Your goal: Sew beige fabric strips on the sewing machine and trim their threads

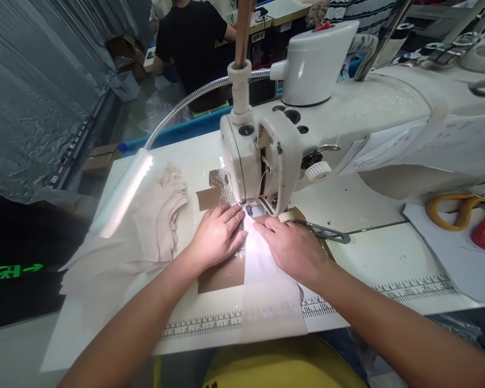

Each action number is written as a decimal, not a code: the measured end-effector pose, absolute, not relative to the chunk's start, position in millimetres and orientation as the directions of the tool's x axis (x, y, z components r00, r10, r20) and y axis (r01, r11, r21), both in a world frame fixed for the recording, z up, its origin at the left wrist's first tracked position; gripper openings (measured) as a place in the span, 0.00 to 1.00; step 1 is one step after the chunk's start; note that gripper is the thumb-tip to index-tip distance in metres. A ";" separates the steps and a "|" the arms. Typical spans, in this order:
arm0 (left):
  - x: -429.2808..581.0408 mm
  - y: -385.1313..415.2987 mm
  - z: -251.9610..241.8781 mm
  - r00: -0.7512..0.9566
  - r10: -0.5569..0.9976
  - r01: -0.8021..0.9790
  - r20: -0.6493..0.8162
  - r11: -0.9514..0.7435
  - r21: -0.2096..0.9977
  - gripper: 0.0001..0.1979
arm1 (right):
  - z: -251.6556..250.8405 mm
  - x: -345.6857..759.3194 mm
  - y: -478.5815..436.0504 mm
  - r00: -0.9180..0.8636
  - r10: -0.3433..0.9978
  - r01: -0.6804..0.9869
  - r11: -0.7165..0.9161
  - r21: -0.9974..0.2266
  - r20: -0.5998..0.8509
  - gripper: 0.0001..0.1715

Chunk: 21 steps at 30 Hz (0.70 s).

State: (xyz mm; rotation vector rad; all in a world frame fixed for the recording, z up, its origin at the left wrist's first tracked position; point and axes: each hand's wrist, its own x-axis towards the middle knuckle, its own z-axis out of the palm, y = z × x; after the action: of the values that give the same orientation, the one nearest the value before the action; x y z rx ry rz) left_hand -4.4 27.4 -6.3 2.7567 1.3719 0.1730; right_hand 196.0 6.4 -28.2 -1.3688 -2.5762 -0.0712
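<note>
A strip of pale cloth (267, 285) runs from the table's front edge up under the needle of a white sewing machine (267, 156). My left hand (218, 234) lies flat on the cloth's left side, fingers stretched toward the presser foot. On the right side my right hand (291, 245) lies flat too, its fingertips just short of the needle. Both hands press the cloth against the table. Bright lamp light washes out the cloth between the fingers.
A heap of pale cloth pieces (145, 226) lies left of my hands under a gooseneck lamp (125, 188). Scissors with yellow and red handles (469, 215) lie at the right. Printed rulers (412, 288) run along the table's front edge. A person in black (194, 37) works at the back.
</note>
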 end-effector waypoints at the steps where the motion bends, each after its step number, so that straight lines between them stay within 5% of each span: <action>1: -3.8 28.0 -5.3 0.596 0.800 0.794 0.068 -0.600 0.100 0.19 | -28.5 195.9 6.3 -0.538 0.814 0.825 0.562 -0.063 0.221 0.24; 21: -6.3 28.4 -15.5 0.579 0.795 0.770 0.181 -0.606 0.198 0.14 | -28.1 197.9 4.3 -0.514 0.816 0.825 0.554 -0.106 0.266 0.22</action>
State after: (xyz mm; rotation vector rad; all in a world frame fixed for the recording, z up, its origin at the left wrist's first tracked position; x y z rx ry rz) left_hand -6.3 28.4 -15.5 2.7037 1.3441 0.3845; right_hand 197.9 4.3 -28.1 -1.3600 -2.5078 -0.0490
